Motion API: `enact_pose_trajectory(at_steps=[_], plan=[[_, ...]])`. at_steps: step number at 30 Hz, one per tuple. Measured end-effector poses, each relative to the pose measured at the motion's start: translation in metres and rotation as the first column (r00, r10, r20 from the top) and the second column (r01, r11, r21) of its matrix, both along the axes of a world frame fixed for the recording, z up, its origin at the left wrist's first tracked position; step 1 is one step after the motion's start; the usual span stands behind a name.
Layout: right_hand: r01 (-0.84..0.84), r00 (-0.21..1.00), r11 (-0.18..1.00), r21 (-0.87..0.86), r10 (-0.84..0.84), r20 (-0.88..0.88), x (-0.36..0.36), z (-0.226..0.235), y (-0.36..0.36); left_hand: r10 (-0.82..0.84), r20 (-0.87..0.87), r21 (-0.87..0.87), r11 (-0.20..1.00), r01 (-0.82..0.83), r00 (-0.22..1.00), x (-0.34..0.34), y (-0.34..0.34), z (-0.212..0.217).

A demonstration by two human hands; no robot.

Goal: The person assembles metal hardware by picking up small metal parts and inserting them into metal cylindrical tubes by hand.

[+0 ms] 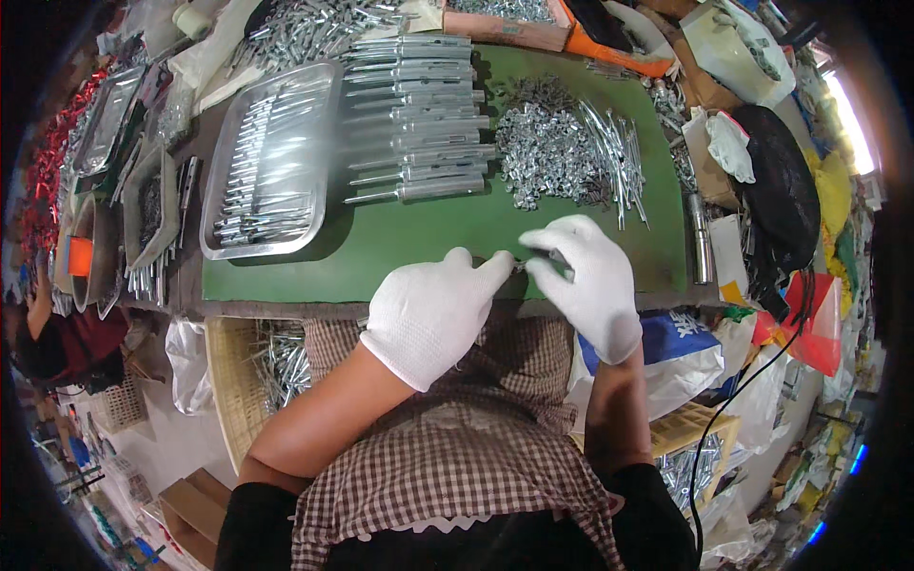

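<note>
In a white knit glove, my left hand has its thumb and index finger pinched together near the front edge of the green mat. My right hand, gloved the same way, meets it with bent thumb and fingertips. Between the fingertips shows a small metal part; its exact kind is too small to tell. Just beyond lies a heap of small shiny metal pieces, with long thin metal rods at its right side. Left of the heap, metal tubes with thin rods sticking out lie in a column.
A clear plastic tray holding rows of metal rods stands on the left of the mat. Loose metal parts and a pink bin are at the back. A yellow basket of metal parts sits below the table edge. A black cable hangs at right.
</note>
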State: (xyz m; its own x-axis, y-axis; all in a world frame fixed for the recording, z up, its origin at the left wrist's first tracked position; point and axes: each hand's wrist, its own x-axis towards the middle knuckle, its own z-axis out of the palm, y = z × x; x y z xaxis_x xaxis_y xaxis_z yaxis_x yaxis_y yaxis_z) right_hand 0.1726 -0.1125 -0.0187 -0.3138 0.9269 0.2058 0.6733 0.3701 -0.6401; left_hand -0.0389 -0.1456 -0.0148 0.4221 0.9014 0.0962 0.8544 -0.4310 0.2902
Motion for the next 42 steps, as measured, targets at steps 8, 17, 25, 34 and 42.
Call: enact_pose_trajectory(at_steps=[8, 17, 25, 34, 42], plan=[[0.003, 0.930, 0.960, -0.281, -0.107, -0.352, -0.001, 0.001, -0.010, 0.014, 0.046, -0.012, 1.000, -0.014, 0.999, -0.001, 0.001, -0.001], [0.011, 0.956, 0.993, -0.120, -0.046, -0.291, 0.002, 0.002, -0.012, 0.028, 0.128, -0.061, 0.998, -0.020, 0.991, -0.005, 0.007, 0.002], [-0.017, 0.981, 0.985, -0.169, -0.016, -0.192, -0.008, 0.015, -0.011, 0.030, 0.271, -0.091, 0.996, -0.005, 0.962, -0.014, 0.010, 0.001], [-0.031, 0.998, 0.995, 0.093, 0.037, -0.057, -0.012, 0.015, -0.009, 0.035, 0.279, -0.090, 0.996, -0.010, 0.960, -0.015, 0.008, -0.001], [-0.122, 0.992, 0.980, -0.155, 0.124, 0.002, 0.010, -0.001, -0.005, -0.036, 0.103, 0.003, 0.999, 0.036, 0.994, -0.010, 0.003, 0.000]])
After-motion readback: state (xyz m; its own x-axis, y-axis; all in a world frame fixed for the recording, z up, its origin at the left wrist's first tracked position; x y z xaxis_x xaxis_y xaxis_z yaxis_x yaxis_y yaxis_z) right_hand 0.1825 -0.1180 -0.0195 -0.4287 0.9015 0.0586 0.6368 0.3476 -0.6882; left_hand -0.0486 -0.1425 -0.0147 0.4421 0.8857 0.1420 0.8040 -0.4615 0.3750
